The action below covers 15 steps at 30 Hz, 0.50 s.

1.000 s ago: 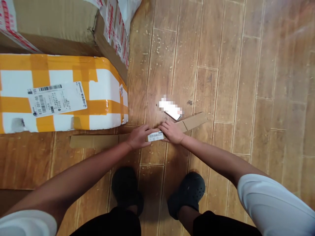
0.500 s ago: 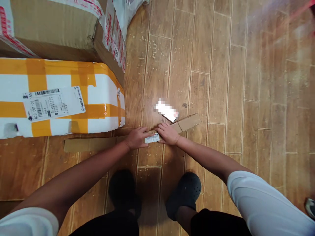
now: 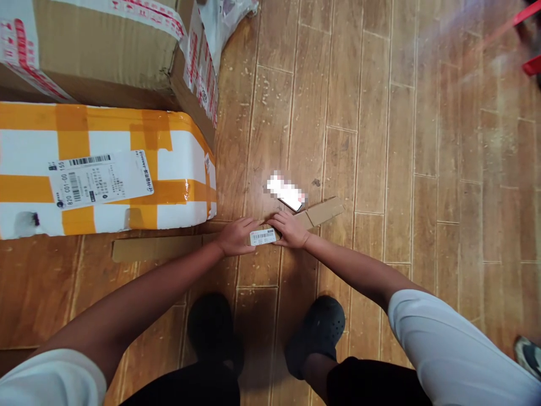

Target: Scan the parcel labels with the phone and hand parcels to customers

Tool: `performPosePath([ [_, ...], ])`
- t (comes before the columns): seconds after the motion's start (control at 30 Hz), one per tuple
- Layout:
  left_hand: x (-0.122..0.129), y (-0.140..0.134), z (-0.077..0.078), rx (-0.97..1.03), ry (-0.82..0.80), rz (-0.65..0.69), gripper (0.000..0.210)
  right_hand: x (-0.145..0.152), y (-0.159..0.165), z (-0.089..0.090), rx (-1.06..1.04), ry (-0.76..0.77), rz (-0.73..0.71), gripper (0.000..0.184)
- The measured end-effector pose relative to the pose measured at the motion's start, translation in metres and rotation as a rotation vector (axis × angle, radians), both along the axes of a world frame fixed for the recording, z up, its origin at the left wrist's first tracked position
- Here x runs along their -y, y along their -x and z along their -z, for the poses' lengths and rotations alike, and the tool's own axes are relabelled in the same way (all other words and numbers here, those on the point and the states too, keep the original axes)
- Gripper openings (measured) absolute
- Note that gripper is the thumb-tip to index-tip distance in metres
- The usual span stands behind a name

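A long, narrow strip of folded cardboard (image 3: pixel 158 248) lies across the floor, bent near its middle. My left hand (image 3: pixel 236 237) grips it left of a white barcode label (image 3: pixel 262 236). Just right of the label, my right hand (image 3: pixel 291 229) has its fingers wrapped over the strip. Beyond my right hand the strip's other end slants up to the right. A phone (image 3: pixel 285 192) with a bright, partly blurred screen rests on the floor just above that end.
A white box wrapped in yellow tape (image 3: pixel 177 214) stands at the left, beside a big brown carton (image 3: pixel 105 51). Clear plastic wrapping (image 3: pixel 226 25) is behind them. My dark clogs (image 3: pixel 316 327) are below. A red object (image 3: pixel 531 66) shows at the upper right.
The view has shifted slightly, so the boxes sit a little farther right. The label between my hands shows more fully. Both hands keep their places on the cardboard.
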<state>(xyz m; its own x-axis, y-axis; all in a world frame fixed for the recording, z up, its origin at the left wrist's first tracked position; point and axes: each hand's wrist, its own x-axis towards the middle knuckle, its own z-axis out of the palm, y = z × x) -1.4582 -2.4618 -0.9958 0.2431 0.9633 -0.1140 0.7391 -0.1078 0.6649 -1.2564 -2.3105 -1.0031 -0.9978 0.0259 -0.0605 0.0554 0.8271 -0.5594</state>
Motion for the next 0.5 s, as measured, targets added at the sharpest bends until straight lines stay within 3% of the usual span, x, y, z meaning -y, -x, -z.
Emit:
performPosePath([
  [0.17, -0.0015, -0.0017, 0.0041, -0.027, 0.025, -0.021, 0.069, -0.0002, -0.0005, 0.001, -0.022, 0.012, 0.009, 0.059],
  [0.5, -0.0071, -0.0008, -0.0038, -0.01, -0.009, 0.045, 0.06, -0.0014, 0.0001, 0.0041, -0.042, 0.014, 0.01, 0.058],
])
